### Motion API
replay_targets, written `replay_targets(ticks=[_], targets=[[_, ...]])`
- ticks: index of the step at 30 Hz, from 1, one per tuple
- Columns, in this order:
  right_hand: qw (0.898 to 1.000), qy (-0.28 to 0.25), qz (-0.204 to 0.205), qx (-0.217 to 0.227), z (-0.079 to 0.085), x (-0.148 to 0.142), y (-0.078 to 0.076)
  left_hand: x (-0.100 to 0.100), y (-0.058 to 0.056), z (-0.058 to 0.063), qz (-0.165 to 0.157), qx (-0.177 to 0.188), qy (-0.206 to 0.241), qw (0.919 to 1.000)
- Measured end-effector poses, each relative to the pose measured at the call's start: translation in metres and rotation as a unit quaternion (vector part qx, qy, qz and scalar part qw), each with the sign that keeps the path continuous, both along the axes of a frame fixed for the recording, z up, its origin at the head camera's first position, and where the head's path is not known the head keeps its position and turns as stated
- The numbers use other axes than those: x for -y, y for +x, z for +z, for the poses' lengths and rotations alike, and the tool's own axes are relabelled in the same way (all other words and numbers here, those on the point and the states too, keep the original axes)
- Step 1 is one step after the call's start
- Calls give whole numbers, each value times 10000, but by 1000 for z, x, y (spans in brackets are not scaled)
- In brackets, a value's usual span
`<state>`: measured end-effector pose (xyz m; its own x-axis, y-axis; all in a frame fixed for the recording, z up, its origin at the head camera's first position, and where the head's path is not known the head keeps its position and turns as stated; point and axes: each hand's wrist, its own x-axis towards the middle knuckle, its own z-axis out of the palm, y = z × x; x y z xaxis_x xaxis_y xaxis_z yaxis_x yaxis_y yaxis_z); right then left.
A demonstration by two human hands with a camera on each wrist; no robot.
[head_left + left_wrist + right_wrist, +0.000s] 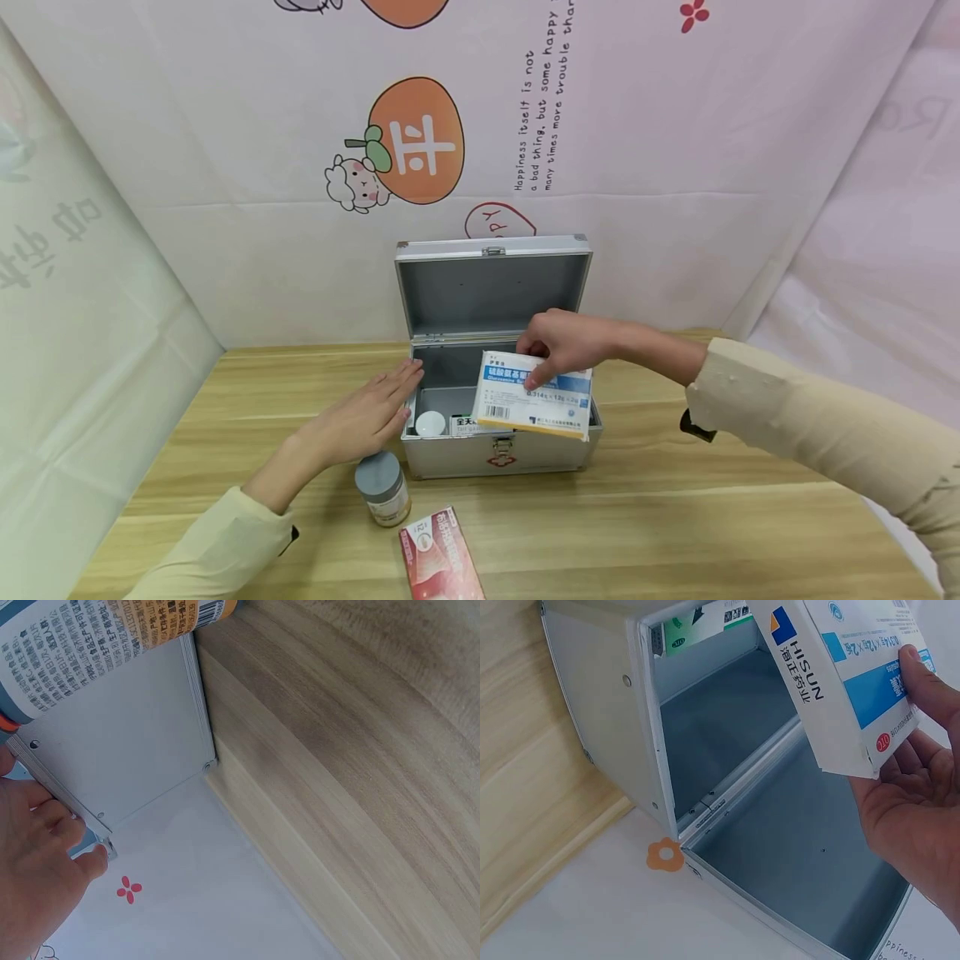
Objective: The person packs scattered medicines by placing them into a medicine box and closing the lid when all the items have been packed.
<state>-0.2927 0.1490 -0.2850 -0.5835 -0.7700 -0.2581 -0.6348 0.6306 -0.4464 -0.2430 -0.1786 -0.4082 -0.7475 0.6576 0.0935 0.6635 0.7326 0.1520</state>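
Observation:
A white and blue medicine box (pixel 534 396) is pinched in my right hand (pixel 566 343), thumb on its printed face. It is tilted above the front right of an open silver case (pixel 457 457), hiding part of the interior. In the right wrist view, the medicine box (pixel 855 682) shows its side panel and the hand (pixel 922 787) holds one end. My left hand (pixel 367 414) rests on the case's left rim, its fingers fairly straight. In the left wrist view, the left hand (pixel 45 855) touches the rim near the hinge corner.
Inside the case are a white round lid (pixel 431 424) and a white and green box (pixel 463 426). A grey-lidded jar (pixel 382 490) stands by the case's front left corner. Nearer lies a red box (pixel 442 557). The raised lid (pixel 495 292) stands near the cloth backdrop (pixel 637 250).

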Motion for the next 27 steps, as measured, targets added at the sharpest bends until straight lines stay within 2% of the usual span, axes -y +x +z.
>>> replay_targets(ticks=[17,27], targets=[[9995,139,268,-27,4,7,-15,0,0,-1,38,20,16,10000],[9989,212,404,-51,0,13,-23,0,-2,-2,53,24,0,10000]])
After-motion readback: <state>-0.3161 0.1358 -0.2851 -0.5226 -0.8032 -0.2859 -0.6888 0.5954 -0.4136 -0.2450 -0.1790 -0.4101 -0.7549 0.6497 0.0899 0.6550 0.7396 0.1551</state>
